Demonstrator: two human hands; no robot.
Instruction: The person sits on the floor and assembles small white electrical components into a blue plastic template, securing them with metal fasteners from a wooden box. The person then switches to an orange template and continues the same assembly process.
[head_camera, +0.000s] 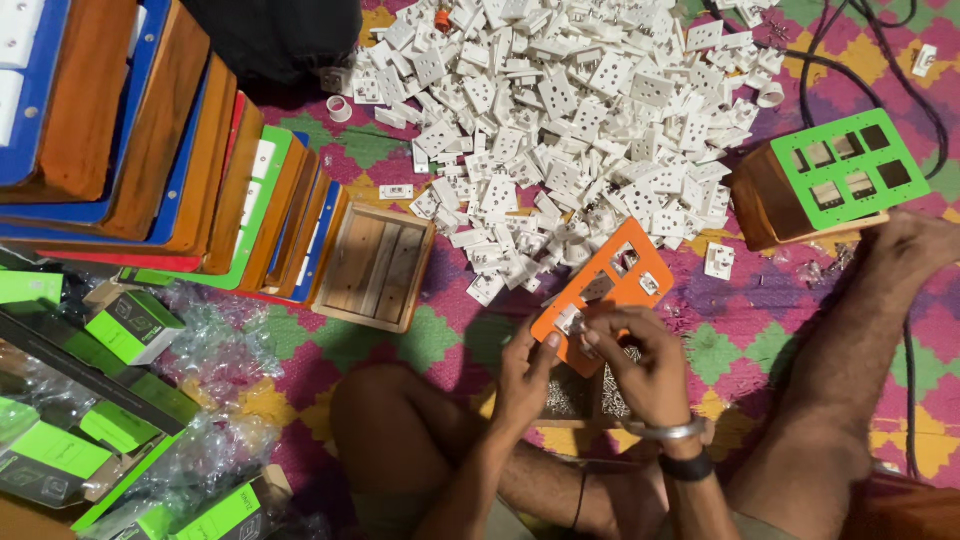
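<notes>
**Two hands at an orange plate beside a heap of white sockets**

The person sits on a patterned floor mat (400, 340) with bent legs. The landmark is the orange plate (605, 290), a flat panel with square cut-outs, which lies tilted just in front of the hands. The left hand (525, 375) touches the near edge of the orange plate, and its grip is closed on a small white socket piece (570, 320). The right hand (640, 365) meets it at the same piece, fingers pinched together on it; it wears a metal bangle and a dark band at the wrist. Beyond the orange plate lies a large heap of white sockets (560, 120). To the right of the plate stands a wooden box with a green plate (835, 175). To the left of it lies an open wooden box (375, 265), and farther left a row of boxes with coloured plates (200, 170).
</notes>
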